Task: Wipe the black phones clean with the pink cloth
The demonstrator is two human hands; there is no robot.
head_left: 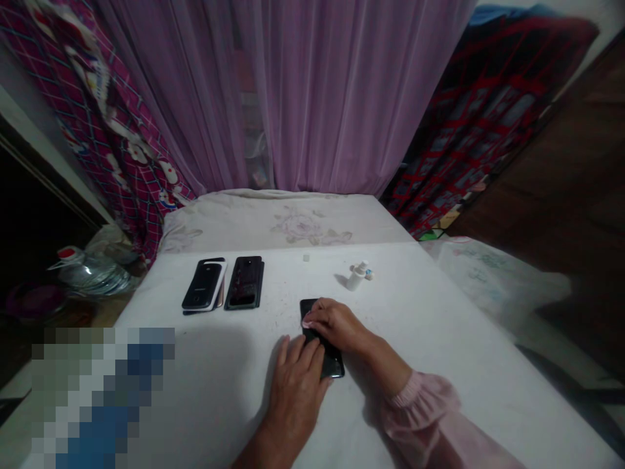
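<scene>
Your right hand [336,326] lies on a black smartphone [333,362] on the white cloth [415,312], fingers together on top, so I cannot tell if it clamps. Your left hand [295,397] touches the phone's edge, fingers little apart.

Single view from the head, tilted forward and down over a white table [420,365]. Close above the left hand [295,400] and right hand [336,324], with a curtain [336,98] across the far top.
</scene>
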